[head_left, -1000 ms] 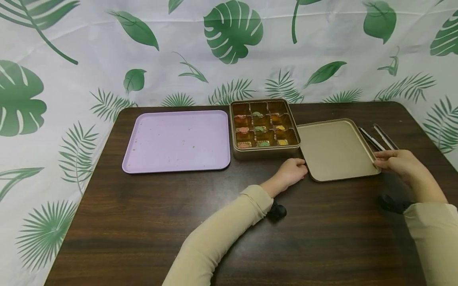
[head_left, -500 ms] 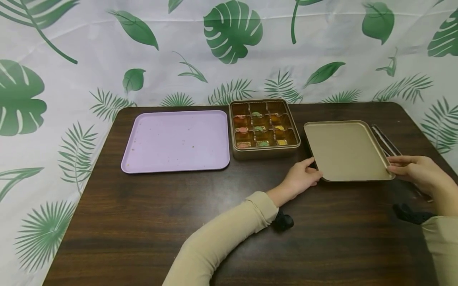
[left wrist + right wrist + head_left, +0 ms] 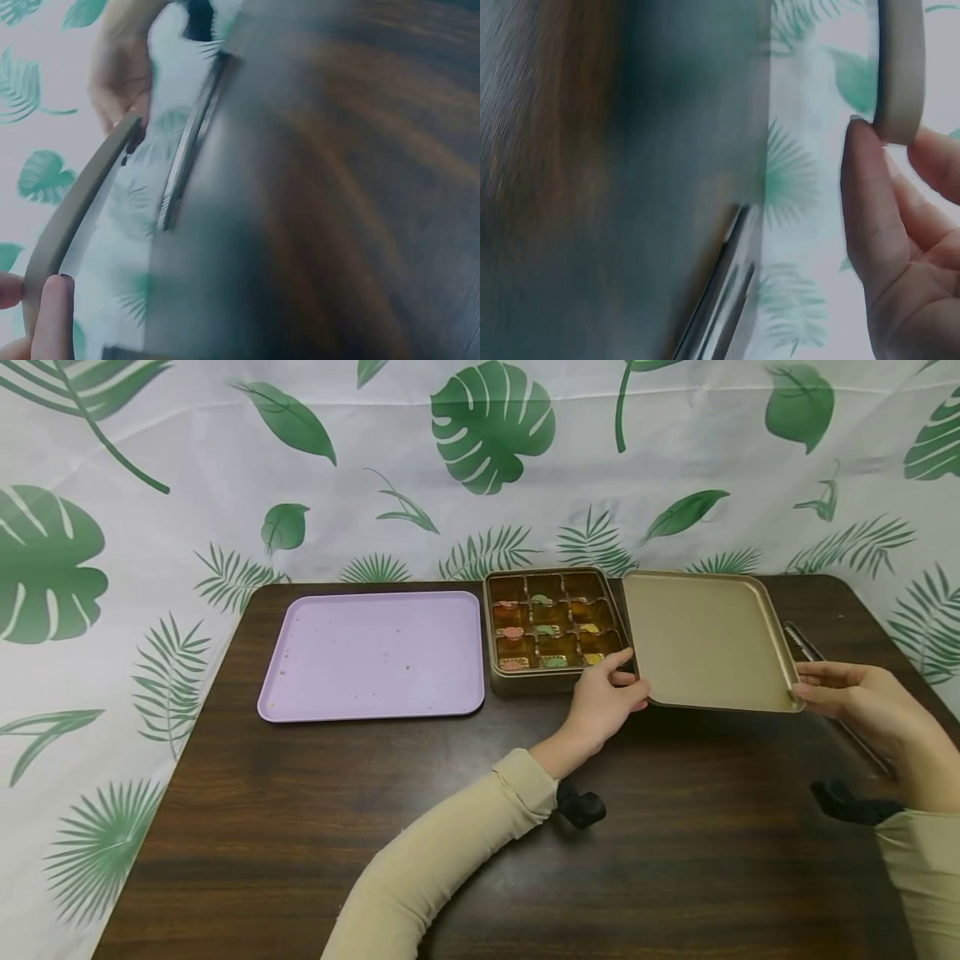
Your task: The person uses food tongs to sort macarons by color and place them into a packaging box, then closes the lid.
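Between both hands hangs a square gold lid (image 3: 708, 639), raised off the table with its flat face toward the head camera. My left hand (image 3: 603, 693) pinches its near left corner, thumb and fingers on either side of the rim. At the near right corner my right hand (image 3: 870, 697) pinches the edge; the right wrist view shows the thumb (image 3: 870, 195) against the lid's rim (image 3: 901, 75). Just left of the lid stands a gold square tin (image 3: 540, 681) with a divided insert. Red, green and yellow pieces show in several of its compartments. My left fingers overlap the tin's near right corner.
A lilac tray (image 3: 375, 660) with scattered crumbs lies left of the tin. Metal tongs (image 3: 187, 146) rest on the table at the right, partly behind the right hand in the head view. A leaf-print cloth (image 3: 360, 468) hangs behind the dark wooden table (image 3: 637, 860).
Both hands have lifted the lid off the table. It first slid right, away from the tin, then rose and came back left beside the tin. The tin and tray stay put.
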{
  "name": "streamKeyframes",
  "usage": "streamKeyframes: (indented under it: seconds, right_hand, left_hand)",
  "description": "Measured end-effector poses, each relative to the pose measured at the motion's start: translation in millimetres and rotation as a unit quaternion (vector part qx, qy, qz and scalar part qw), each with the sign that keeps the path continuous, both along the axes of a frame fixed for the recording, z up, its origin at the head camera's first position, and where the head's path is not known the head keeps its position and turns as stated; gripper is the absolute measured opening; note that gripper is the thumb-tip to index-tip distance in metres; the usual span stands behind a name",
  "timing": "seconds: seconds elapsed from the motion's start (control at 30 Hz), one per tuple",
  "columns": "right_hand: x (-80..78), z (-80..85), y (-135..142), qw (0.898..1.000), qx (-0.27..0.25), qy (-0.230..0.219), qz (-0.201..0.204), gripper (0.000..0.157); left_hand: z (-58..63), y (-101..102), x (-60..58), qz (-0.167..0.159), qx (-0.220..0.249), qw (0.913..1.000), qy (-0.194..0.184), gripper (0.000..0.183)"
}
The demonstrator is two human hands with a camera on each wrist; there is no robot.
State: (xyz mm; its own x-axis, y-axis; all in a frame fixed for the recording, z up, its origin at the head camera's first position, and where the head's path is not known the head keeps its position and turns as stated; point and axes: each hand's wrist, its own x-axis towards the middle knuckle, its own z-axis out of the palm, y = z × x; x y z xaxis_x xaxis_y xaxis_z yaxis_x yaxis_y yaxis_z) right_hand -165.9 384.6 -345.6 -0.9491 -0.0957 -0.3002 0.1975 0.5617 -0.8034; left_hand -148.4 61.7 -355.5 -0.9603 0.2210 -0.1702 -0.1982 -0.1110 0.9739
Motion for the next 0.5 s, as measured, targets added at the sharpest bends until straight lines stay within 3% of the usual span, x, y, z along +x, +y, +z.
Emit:
streamKeyframes:
  seconds: [0.1, 0.17, 0.27, 0.37, 0.5]
  right_hand:
    - [-1.5, 4.9, -15, 0.999, -0.014, 0.033, -0.003, 0.032]
    - [-3.0, 8.0, -24, 0.997, -0.057, 0.044, -0.014, 0.022]
    - [-3.1, 12.2, -35, 0.992, -0.105, 0.064, -0.019, 0.023]
    - [-3.4, 16.7, -47, 0.992, -0.083, 0.094, -0.016, 0.035]
    - [-7.8, 20.6, -66, 0.983, -0.004, 0.18, -0.021, 0.045]
  left_hand:
    - [6.5, -14, -5.4, 0.002, 0.022, 0.9997, -0.01, 0.054]
    - [11.0, -23, -8.3, 0.002, 0.032, 0.9993, -0.017, 0.055]
    - [16.7, -36, -11.6, 0.005, 0.042, 0.9988, -0.024, 0.055]
    - [20.1, -48, -14.6, 0.01, 0.046, 0.9985, -0.028, 0.055]
    - [25.4, -65, -16.0, 0.012, 0.045, 0.9983, -0.035, 0.055]
